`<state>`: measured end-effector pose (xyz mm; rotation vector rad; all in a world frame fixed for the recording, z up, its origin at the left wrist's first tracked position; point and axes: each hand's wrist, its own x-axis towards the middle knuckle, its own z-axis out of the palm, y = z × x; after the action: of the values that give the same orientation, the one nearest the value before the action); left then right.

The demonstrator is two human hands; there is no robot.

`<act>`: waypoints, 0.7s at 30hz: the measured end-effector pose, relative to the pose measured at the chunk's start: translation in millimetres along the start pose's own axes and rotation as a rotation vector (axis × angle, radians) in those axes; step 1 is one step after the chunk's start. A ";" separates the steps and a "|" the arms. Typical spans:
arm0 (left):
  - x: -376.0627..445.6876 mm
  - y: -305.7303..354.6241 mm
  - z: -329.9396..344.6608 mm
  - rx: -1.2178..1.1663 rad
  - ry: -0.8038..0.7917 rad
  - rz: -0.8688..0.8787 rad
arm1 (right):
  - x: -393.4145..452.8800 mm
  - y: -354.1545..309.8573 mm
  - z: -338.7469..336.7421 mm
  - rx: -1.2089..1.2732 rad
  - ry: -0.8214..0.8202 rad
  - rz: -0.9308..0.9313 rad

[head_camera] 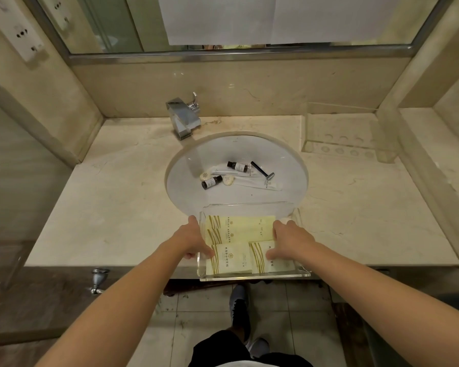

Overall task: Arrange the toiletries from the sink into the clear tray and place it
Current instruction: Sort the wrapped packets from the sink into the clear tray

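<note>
Over the near rim of the sink (175, 165) sits the clear tray (252, 277), its front edge hanging just past the counter (112, 207) edge. Four pale yellow sachets (233, 256) lie flat in the tray, two behind, two in front, overlapping. Left hand (194, 241) grips the tray's left wall, thumb outside, fingers curled over onto the front-left sachet. Right hand (286, 241) lies inside the tray on the right side, fingers spread fairly flat and pressing on the front-right sachet; whether it pinches anything, cannot tell. Down in the sink bowl, behind the tray: two small dark bottles (211, 182), one left and one further back, two cream soaps (228, 180) beside the left bottle, a razor (263, 169) to the right with head pointing toward the tray, and two long white tubes (260, 184) lying across the bowl under the back bottle and razor. Chrome tap (183, 117) stands behind the sink, left of centre. Empty-looking clear holder (350, 139) with round holes sits on the counter right of the sink, against the wall. Mirror (223, 22) above the sink. Dark shoes (240, 308) on tile floor below the tray.
</note>
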<state>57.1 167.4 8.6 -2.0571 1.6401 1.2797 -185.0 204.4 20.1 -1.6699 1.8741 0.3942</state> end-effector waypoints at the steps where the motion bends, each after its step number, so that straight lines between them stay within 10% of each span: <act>1: 0.3 -0.5 -0.4 0.012 -0.004 0.003 | -0.6 0.1 0.1 -0.026 -0.010 -0.007; 21: 5.8 9.6 -12.2 -0.049 0.071 0.012 | -3.5 -11.6 -1.6 0.011 -0.022 -0.009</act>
<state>54.7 152.2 14.8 -2.1478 1.6687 1.2767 -174.0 204.2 25.3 -1.6598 1.8495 0.3962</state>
